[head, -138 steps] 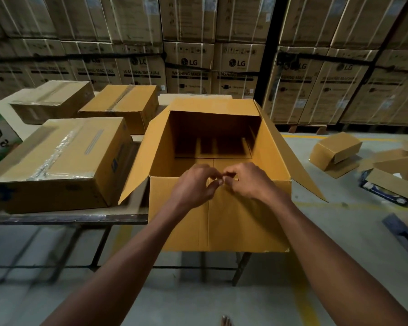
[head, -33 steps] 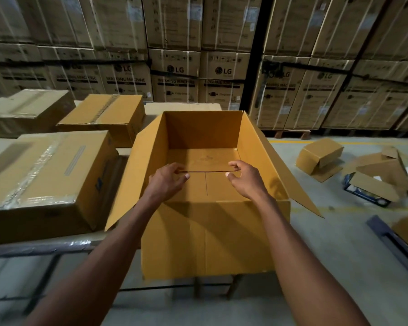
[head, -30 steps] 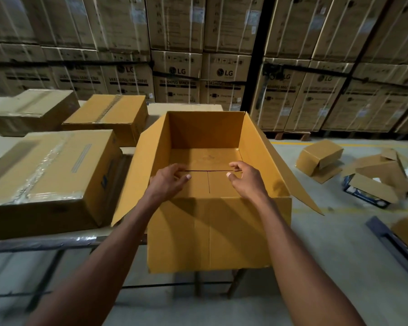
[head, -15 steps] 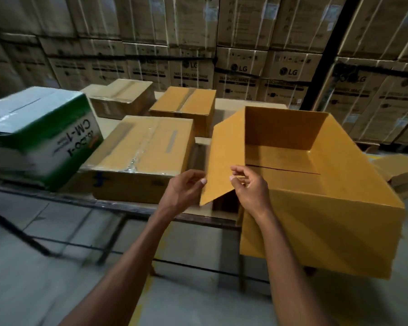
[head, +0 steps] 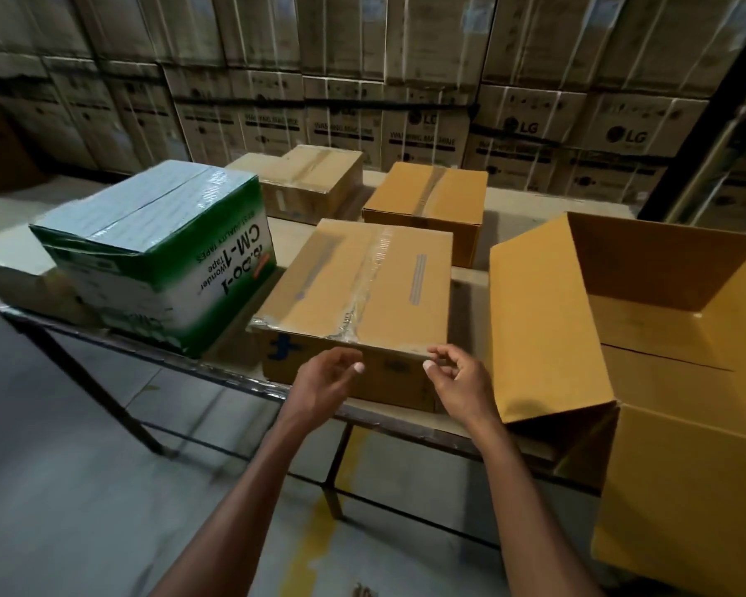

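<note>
A taped brown carton [head: 362, 290] lies on the metal-framed table [head: 117, 338] directly ahead of me. My left hand [head: 324, 381] and my right hand [head: 457, 377] hover just before its near face, fingers loosely curled, holding nothing. To the right stands the big open yellow carton [head: 664, 381] with its left flap [head: 543, 338] raised and its bottom flaps folded flat inside. Neither hand touches it.
A green and white tape carton [head: 156, 260] sits at the table's left. Two more taped brown cartons [head: 315, 183] [head: 427, 204] lie farther back. Stacked washing-machine cartons [head: 405, 122] wall the background. Bare concrete floor lies below on the left.
My view has swung left. Both hands left the open yellow carton's flap and moved left to the taped brown carton's near edge.
</note>
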`<move>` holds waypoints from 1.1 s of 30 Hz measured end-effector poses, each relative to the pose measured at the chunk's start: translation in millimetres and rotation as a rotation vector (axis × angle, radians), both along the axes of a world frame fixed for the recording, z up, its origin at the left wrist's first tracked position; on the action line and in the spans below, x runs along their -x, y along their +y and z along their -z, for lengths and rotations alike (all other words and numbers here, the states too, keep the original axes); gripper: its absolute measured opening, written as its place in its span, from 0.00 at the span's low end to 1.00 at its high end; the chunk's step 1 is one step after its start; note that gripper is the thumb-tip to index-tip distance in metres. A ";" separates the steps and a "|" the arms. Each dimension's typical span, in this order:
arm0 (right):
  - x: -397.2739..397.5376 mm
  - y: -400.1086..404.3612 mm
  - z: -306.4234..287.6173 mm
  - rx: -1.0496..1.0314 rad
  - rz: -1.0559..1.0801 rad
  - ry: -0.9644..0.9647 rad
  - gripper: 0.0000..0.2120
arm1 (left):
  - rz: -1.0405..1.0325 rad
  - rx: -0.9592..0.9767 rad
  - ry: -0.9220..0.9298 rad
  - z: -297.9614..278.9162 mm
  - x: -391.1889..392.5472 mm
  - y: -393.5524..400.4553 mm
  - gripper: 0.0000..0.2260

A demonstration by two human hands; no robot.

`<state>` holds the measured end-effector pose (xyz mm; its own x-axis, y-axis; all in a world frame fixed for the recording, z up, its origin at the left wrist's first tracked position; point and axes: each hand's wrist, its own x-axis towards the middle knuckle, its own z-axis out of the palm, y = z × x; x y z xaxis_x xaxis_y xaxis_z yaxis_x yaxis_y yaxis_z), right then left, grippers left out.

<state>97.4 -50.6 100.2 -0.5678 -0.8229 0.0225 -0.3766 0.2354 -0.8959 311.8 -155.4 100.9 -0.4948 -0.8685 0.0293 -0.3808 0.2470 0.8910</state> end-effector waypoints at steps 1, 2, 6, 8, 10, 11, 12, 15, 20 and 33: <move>2.3 -10.0 3.4 -0.007 0.015 0.016 0.12 | -0.007 0.002 0.004 0.3 -0.7 -11.5 0.13; 4.7 -19.5 6.8 -0.019 0.037 0.031 0.14 | -0.015 0.008 0.005 0.7 -0.5 -23.0 0.14; 10.6 -48.2 12.2 -0.051 0.180 0.076 0.22 | 0.009 0.110 -0.068 2.9 4.7 -71.7 0.18; 14.2 -57.7 15.2 -0.054 0.221 0.077 0.27 | 0.049 0.174 -0.130 8.9 5.5 -96.1 0.20; 18.4 -64.3 21.4 -0.064 0.237 0.028 0.31 | 0.052 0.197 -0.201 17.4 3.6 -115.2 0.23; 19.0 -65.4 24.7 -0.082 0.249 -0.020 0.33 | 0.028 0.209 -0.244 22.3 1.7 -121.4 0.24; 19.6 -65.7 29.7 -0.094 0.257 -0.080 0.34 | -0.016 0.220 -0.286 27.9 -1.1 -126.0 0.25; 18.8 -67.1 43.0 -0.123 0.234 -0.217 0.39 | -0.179 0.260 -0.346 41.7 -14.6 -139.9 0.28; 8.0 -60.0 65.1 -0.178 0.238 -0.248 0.45 | -0.222 0.190 -0.367 64.7 -43.8 -152.0 0.31; -14.4 -63.1 102.7 -0.347 0.327 -0.487 0.32 | -0.199 -0.470 -0.007 135.1 -91.3 -162.3 0.38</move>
<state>111.8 -113.7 -2.4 -0.6667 -0.5207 -0.5333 0.1902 0.5730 -0.7972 403.2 -317.7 -34.2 -0.3171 -0.8645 -0.3900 -0.3863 -0.2579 0.8856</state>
